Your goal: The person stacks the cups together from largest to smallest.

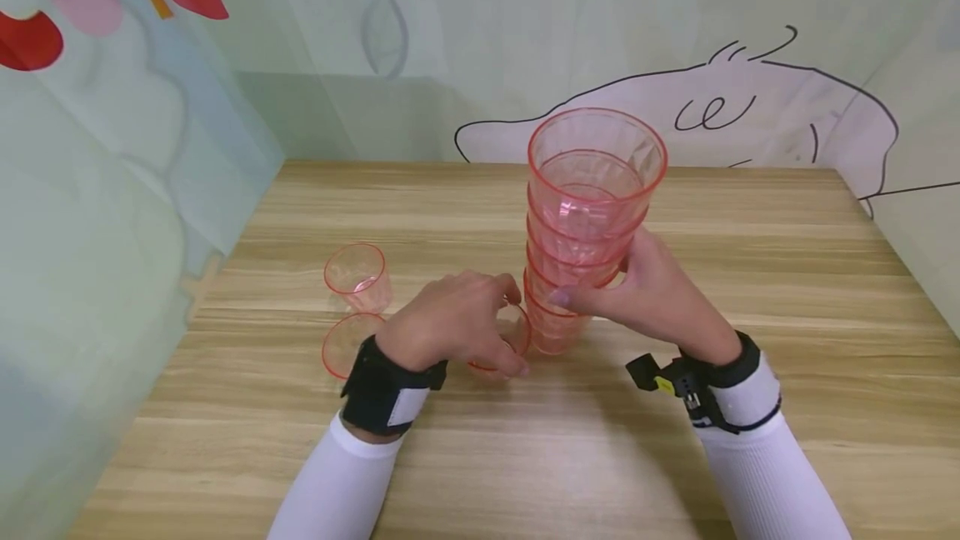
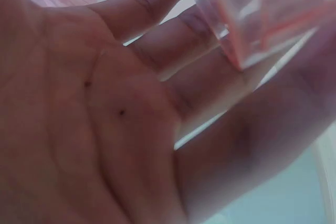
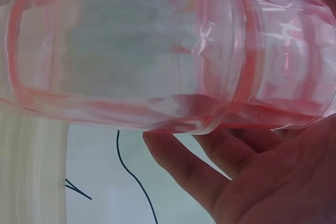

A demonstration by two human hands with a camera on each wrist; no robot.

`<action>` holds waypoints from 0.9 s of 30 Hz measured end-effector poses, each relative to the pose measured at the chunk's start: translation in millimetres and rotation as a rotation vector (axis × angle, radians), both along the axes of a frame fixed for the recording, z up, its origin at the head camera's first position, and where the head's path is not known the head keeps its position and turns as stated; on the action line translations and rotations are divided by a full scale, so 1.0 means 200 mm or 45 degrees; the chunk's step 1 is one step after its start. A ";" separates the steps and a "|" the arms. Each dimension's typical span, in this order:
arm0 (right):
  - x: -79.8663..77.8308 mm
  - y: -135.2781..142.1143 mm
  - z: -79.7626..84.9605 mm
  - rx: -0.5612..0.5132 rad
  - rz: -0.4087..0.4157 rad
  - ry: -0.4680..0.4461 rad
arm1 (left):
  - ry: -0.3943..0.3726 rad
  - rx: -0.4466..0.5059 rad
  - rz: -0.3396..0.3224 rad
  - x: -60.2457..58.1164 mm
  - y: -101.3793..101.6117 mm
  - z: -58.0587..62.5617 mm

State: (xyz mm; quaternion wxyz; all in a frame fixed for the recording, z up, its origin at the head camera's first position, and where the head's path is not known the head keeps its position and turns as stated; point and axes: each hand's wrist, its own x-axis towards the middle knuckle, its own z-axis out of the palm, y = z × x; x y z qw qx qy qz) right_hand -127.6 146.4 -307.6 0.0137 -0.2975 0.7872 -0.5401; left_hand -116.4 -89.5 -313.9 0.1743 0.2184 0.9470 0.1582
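Observation:
My right hand [image 1: 648, 290] grips a tall stack of clear pink plastic cups [image 1: 596, 227], thumb on the near side and fingers behind. The stack stands nearly upright, mouths up. Seen from the right wrist, the stacked cups [image 3: 147, 56] fill the upper part, with the fingers [image 3: 184, 169] against their side. Just left of the stack's bottom, my left hand [image 1: 457, 319] holds a single pink cup [image 1: 513, 332] between thumb and fingers, partly covering it. In the left wrist view a corner of this cup [image 2: 247, 30] shows beyond the palm [image 2: 105, 119].
Two more pink cups stand at the left on the wooden table [image 1: 600, 473]: a farther cup [image 1: 360, 277] and a nearer cup [image 1: 345, 344], partly hidden by the left wrist. A printed cloth backdrop [image 1: 322, 32] rises behind the table and along its left side.

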 end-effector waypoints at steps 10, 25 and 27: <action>-0.01 0.00 -0.01 -0.010 -0.006 -0.034 | -0.011 0.074 0.031 -0.01 -0.02 0.02; -0.02 0.00 -0.03 -0.009 -0.020 0.014 | 0.082 0.259 0.031 -0.03 -0.09 0.05; -0.02 0.00 -0.03 -0.007 -0.019 0.020 | 0.110 0.267 0.025 -0.03 -0.09 0.06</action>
